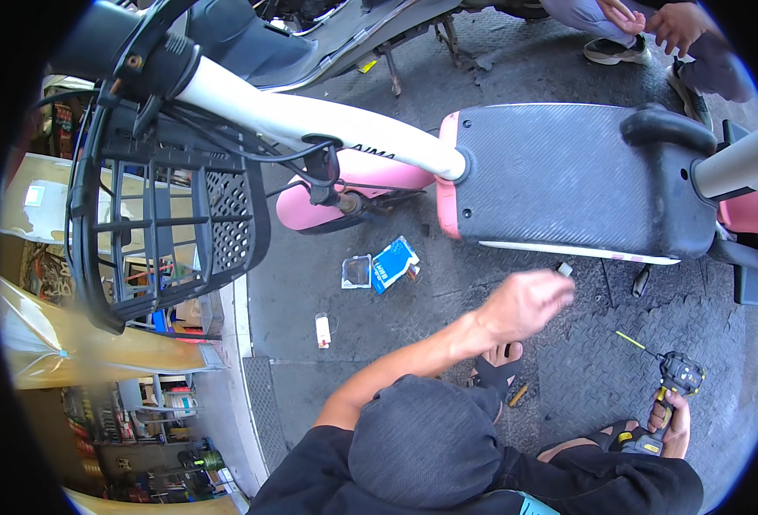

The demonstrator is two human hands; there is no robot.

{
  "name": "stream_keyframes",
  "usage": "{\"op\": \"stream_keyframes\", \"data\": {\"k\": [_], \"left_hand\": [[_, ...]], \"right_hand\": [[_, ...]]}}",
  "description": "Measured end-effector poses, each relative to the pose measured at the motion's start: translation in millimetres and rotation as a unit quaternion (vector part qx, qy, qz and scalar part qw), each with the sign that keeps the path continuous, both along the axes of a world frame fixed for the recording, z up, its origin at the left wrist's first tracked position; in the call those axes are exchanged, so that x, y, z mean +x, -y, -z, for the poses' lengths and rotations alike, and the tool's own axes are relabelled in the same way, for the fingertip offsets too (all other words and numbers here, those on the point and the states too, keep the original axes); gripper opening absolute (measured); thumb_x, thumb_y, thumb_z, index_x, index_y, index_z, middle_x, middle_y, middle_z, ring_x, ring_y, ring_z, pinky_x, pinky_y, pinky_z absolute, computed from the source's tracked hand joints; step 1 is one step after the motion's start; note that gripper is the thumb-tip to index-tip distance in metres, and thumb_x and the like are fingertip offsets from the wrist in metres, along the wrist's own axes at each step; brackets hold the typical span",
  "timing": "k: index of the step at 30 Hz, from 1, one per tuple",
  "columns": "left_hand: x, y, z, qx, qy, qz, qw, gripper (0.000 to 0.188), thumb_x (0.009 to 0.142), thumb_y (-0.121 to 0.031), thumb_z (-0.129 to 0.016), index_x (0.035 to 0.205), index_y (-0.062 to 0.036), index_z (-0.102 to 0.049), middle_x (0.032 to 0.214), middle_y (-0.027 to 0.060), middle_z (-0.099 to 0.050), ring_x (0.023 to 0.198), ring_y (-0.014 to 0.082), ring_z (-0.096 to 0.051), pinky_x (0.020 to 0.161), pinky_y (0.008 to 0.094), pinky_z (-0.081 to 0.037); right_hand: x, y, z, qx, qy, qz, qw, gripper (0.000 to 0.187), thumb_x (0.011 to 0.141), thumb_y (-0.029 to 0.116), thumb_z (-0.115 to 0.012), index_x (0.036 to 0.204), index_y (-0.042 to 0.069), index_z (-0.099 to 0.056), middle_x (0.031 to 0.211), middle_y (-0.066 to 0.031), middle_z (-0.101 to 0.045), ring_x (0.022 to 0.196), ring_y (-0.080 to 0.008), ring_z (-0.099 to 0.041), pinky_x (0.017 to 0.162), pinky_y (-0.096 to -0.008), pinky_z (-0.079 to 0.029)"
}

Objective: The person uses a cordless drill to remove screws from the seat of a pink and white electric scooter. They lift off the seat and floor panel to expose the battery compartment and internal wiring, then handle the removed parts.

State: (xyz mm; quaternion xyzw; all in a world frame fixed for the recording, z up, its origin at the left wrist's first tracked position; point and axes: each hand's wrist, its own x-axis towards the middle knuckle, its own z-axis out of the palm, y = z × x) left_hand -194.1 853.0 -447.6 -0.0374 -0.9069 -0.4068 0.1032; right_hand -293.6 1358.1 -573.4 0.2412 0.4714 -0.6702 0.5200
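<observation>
My right hand (669, 414) is wrapped round the grip of a black and yellow cordless drill (681, 374), low at the right. A long thin bit (632, 341) with a yellow-green end points from it up and left. My left hand (527, 305) is over the floor below the scooter's footboard (559, 176), its curled fingers smeared by motion. A small pale piece (564, 269) shows just beyond those fingers; whether they touch it cannot be made out. The white and pink electric scooter (336, 120) stretches across the view above both hands.
A black basket (169, 227) juts out at the left. On the floor are a blue packet (394, 263), a clear package (357, 272), a white card (323, 330) and a yellow-brown stick (518, 396). Another person's hands (675, 26) show at top right. Shelves (139, 429) stand lower left.
</observation>
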Motion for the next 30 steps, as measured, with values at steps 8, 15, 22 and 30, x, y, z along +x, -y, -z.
{"op": "stream_keyframes", "data": {"k": [8,15,22,30], "left_hand": [[-103,134,-42,-0.341,-0.168,-0.312,0.871,0.048,0.097,0.007,-0.063,0.142,0.0184,-0.055,0.118,0.031,-0.069,0.097,0.0388,-0.073,0.094,0.0476,-0.06],[-155,164,-48,-0.455,0.078,-0.311,0.831,0.022,0.096,0.001,-0.06,0.105,0.012,-0.078,0.106,0.0361,-0.074,0.103,0.0503,-0.077,0.093,0.0528,-0.065],[-155,165,-73,-0.416,0.079,-0.29,0.858,0.023,0.095,0.0,-0.06,0.093,0.0091,-0.08,0.094,0.0376,-0.076,0.095,0.0512,-0.08,0.085,0.0544,-0.067],[-164,192,-80,-0.48,0.117,-0.238,0.836,0.022,0.1,-0.008,-0.059,0.099,0.0028,-0.078,0.1,0.0303,-0.078,0.098,0.0486,-0.079,0.088,0.0555,-0.066]], "right_hand": [[-4,-104,56,0.152,0.019,0.019,0.988,0.038,0.098,0.044,-0.075,0.101,0.007,-0.066,0.059,-0.0024,-0.054,0.04,-0.0192,-0.05,0.039,-0.0395,-0.045],[14,-128,78,0.176,0.017,0.075,0.981,0.038,0.101,0.046,-0.074,0.097,0.009,-0.065,0.063,-0.0026,-0.058,0.044,-0.0194,-0.057,0.039,-0.0364,-0.049],[15,-131,85,0.181,-0.002,0.066,0.981,0.035,0.102,0.044,-0.074,0.098,0.012,-0.061,0.064,-0.003,-0.06,0.046,-0.0202,-0.057,0.041,-0.0369,-0.051],[15,-101,45,0.232,-0.038,0.048,0.971,0.025,0.105,0.034,-0.074,0.103,0.011,-0.063,0.073,-0.0048,-0.065,0.054,-0.0188,-0.061,0.05,-0.0358,-0.053]]}}
